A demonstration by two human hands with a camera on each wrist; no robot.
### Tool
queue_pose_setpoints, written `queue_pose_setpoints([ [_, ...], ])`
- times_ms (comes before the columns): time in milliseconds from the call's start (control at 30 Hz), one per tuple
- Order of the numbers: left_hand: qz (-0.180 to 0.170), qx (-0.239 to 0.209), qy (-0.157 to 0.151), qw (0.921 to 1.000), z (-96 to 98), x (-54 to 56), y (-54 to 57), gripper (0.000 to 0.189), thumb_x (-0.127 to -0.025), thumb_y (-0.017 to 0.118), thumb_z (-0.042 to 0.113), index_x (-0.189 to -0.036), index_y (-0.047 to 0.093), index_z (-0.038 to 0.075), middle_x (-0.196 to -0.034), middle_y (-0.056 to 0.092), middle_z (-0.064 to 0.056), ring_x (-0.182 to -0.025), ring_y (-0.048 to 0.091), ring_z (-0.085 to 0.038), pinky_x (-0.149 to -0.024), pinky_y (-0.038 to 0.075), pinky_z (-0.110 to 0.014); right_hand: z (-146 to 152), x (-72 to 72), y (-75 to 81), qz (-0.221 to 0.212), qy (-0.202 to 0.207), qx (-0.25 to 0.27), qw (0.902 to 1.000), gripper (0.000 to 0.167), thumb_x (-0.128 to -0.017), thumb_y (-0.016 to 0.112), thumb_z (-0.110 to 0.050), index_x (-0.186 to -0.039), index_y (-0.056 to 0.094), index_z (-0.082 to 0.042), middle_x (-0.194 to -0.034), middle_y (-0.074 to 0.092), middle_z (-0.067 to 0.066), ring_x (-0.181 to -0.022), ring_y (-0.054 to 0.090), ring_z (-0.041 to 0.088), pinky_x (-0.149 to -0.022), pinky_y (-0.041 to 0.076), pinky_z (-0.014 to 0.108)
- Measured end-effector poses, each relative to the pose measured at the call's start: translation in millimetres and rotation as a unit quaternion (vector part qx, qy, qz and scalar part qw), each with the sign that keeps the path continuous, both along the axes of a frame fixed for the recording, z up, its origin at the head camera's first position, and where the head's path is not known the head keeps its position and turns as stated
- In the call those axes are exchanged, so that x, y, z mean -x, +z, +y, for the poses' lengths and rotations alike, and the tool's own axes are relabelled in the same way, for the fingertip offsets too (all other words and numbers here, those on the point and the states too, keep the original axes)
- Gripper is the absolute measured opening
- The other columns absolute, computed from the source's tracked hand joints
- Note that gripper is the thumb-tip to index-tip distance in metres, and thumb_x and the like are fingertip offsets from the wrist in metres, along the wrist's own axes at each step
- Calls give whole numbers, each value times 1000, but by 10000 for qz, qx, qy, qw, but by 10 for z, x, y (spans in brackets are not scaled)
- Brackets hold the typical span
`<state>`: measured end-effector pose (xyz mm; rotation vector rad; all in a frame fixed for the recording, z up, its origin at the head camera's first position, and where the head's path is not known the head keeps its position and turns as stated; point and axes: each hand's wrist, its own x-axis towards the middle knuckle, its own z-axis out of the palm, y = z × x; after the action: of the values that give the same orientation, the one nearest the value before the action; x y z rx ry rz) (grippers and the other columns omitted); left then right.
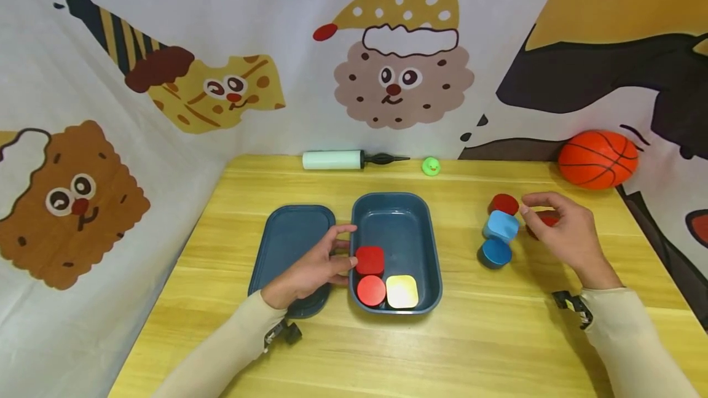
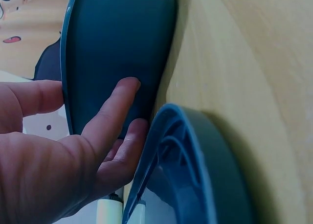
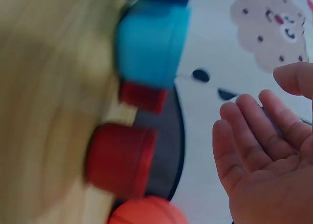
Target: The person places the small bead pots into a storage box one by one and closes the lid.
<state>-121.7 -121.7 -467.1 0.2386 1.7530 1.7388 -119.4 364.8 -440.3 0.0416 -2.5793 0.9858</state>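
A dark blue open box stands mid-table, holding a red square-lidded cup, a red round one and a yellow square one. Along its left side rests my left hand, the thumb at the rim and loosely straight fingers against the outer wall. On the right, my right hand hovers with nothing in it, fingers extended. It partly covers a red cup. Close to it stand another red cup, a light blue square cup and a blue round cup.
Left of the box lies its dark blue lid, partly under my left forearm. Along the back edge are a pale green hand pump and a green toy duck. An orange basketball sits at the back right against the printed cloth.
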Motion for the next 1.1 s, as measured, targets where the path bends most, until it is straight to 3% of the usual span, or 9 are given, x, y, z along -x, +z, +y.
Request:
queue_pose_setpoints([
  [167,26,-2,-1,10000,-16,-2,-9,75,-105,63,12,-166,22,24,-158,38,-25,-114,67,-26,-86,64,-45,206,2,-112,-231,-270,-152,9993,34,-99,76,-29,-126,74,-9,-123,73,15,-98,51,-23,-80,38,-3],
  [267,29,-6,18,10000,-18,4,-18,74,-105,63,12,-166,23,25,-158,39,-24,-115,67,-26,-86,64,-45,319,3,-160,-543,-314,-259,9977,41,-100,74,-33,-132,71,-7,-132,69,20,-113,64,2,-83,34,-4],
  [367,59,-43,-7,10000,-14,12,-23,73,-106,63,12,-166,23,25,-158,38,-25,-116,67,-27,-86,63,-45,408,1,-197,-947,-276,-385,9944,49,-102,72,-35,-138,66,-3,-140,64,25,-125,62,38,-80,37,-3],
  [467,24,-71,-26,10000,-12,16,-23,72,-106,63,12,-165,24,27,-158,38,-25,-116,66,-26,-87,63,-45,459,1,-232,-1365,-211,-373,9897,56,-103,69,-38,-144,60,0,-144,59,31,-124,59,53,-74,38,-1],
  [567,4,-91,-45,9999,-11,15,-17,73,-106,63,12,-165,24,27,-158,38,-24,-115,66,-27,-87,63,-45,497,0,-262,-1655,-196,-385,9853,62,-103,69,-42,-146,57,1,-144,57,33,-123,60,55,-72,38,4],
  [767,46,-78,-47,9999,-12,4,-13,73,-106,63,12,-165,24,27,-158,39,-24,-116,66,-26,-87,63,-44,537,-29,-285,-2105,-36,-522,9762,76,-103,66,-47,-153,45,7,-143,53,39,-124,53,57,-78,44,32],
  [933,48,-63,-13,10000,-19,9,-12,72,-106,64,12,-164,25,30,-157,40,-23,-115,66,-25,-87,63,-45,565,-30,-299,-2268,39,-472,9728,85,-103,66,-48,-157,36,11,-147,49,42,-125,53,57,-75,45,25],
  [1100,11,-85,-28,10000,-24,9,-24,72,-106,63,11,-164,25,30,-156,38,-24,-114,65,-25,-87,63,-45,588,-32,-314,-2272,53,-530,9724,84,-103,67,-48,-155,38,11,-145,51,41,-124,55,57,-72,45,21],
])
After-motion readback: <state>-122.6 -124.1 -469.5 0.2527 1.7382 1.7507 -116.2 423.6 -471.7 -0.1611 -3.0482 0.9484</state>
